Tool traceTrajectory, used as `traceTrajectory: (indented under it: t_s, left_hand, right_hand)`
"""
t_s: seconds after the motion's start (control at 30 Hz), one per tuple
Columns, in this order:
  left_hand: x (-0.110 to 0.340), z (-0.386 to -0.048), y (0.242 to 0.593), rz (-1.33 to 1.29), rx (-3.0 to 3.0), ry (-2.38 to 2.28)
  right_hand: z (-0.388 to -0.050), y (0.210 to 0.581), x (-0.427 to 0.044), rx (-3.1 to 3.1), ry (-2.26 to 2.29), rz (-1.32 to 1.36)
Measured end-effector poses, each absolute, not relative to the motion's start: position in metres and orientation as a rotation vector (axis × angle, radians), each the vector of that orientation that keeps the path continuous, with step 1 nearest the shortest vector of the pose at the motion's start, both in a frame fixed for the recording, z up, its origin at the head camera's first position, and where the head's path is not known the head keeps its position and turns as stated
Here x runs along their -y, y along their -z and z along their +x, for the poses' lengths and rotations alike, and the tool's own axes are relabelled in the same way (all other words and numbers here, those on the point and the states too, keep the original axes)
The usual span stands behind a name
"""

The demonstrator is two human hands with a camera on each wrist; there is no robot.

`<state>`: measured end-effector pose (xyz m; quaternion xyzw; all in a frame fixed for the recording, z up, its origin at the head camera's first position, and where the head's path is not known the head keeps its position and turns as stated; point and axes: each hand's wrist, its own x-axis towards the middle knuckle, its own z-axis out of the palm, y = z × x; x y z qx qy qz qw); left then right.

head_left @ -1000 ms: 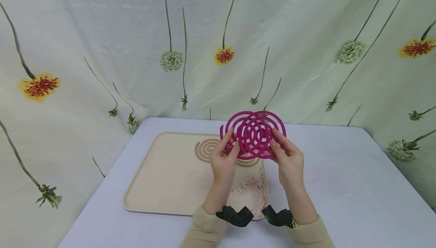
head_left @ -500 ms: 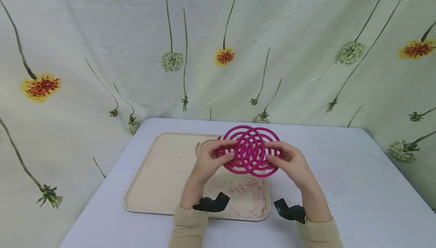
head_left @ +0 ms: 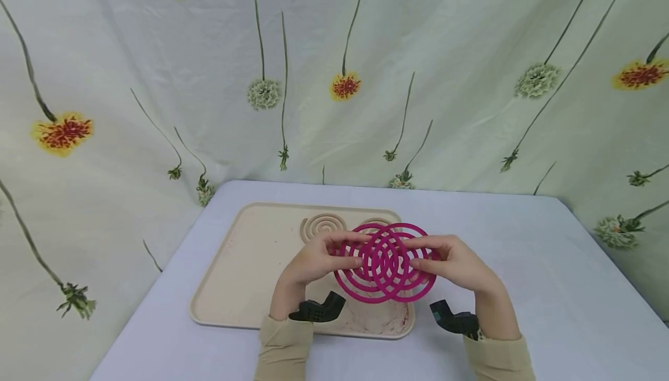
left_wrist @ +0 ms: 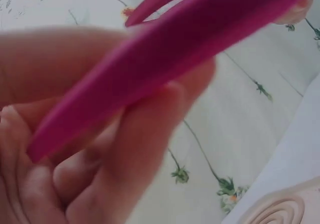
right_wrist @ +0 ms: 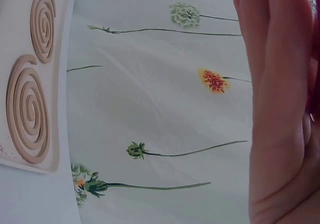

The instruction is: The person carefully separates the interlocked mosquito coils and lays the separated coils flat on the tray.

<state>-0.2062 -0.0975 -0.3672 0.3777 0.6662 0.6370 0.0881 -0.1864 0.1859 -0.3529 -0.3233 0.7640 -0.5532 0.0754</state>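
Note:
Two overlapping magenta spiral mosquito coils [head_left: 389, 265] are held up above the right part of the tray, flat sides toward the head camera. My left hand [head_left: 313, 260] pinches their left side between thumb and fingers; in the left wrist view a coil [left_wrist: 130, 73] is seen edge-on in that hand. On the right side, my right hand [head_left: 462, 262] grips the coils the same way. In the right wrist view the hand [right_wrist: 280, 103] hides most of them. Whether the two coils are interlocked or only lie together, I cannot tell.
A beige tray [head_left: 235, 276] with reddish crumbs at its near right corner lies on the white table [head_left: 528, 270]. At its far right side are a tan coil [right_wrist: 30, 111] and another tan coil [right_wrist: 44, 28]. A flowered cloth [head_left: 460, 38] hangs behind.
Both hands have lowered the magenta coils toward the near side of the tray. The wrists have spread apart, and the tan coils behind are more visible than half a second ago.

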Motion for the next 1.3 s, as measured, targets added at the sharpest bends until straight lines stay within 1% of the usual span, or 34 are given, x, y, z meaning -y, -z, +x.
traceTrajectory:
  t_s: [0.13,0.27,0.4,0.57,0.7,0.77,0.9,1.07,1.13,1.23,1.3]
  left_hand:
    - [0.093,-0.208,0.367,1.035,-2.003,-2.064]
    - [0.085,-0.210,0.366,0.911,-2.101,-2.314]
    - [0.073,-0.209,0.365,0.748,-2.179,-2.565]
    - [0.056,-0.207,0.363,0.679,-2.078,-2.862]
    - [0.050,-0.204,0.363,0.638,-2.049,-2.914]
    - [0.052,-0.204,0.363,0.657,-2.022,-2.870]
    - [0.066,-0.205,0.364,0.813,-1.983,-2.717]
    - [0.091,-0.207,0.364,1.132,-1.949,-2.349]
    - [0.098,-0.207,0.364,1.213,-1.911,-2.168]
    - [0.104,-0.205,0.363,1.197,-1.897,-1.941]
    - [0.105,-0.203,0.364,1.139,-1.907,-1.846]
  right_hand:
    - [-0.186,0.352,-0.181,-2.417,1.789,-0.816]
    - [-0.186,0.351,-0.172,-2.495,1.981,-0.604]
    - [-0.188,0.353,-0.162,-2.471,2.232,-0.440]
    - [-0.188,0.356,-0.147,-2.369,2.563,-0.273]
    - [-0.187,0.357,-0.133,-2.279,2.774,-0.131]
    - [-0.187,0.357,-0.130,-2.269,2.813,-0.113]
    - [-0.187,0.356,-0.136,-2.322,2.710,-0.198]
    - [-0.187,0.355,-0.163,-2.435,2.261,-0.549]
    - [-0.187,0.355,-0.175,-2.431,2.041,-0.712]
    - [-0.187,0.355,-0.188,-2.330,1.779,-0.925]
    - [-0.188,0.355,-0.194,-2.256,1.682,-0.995]
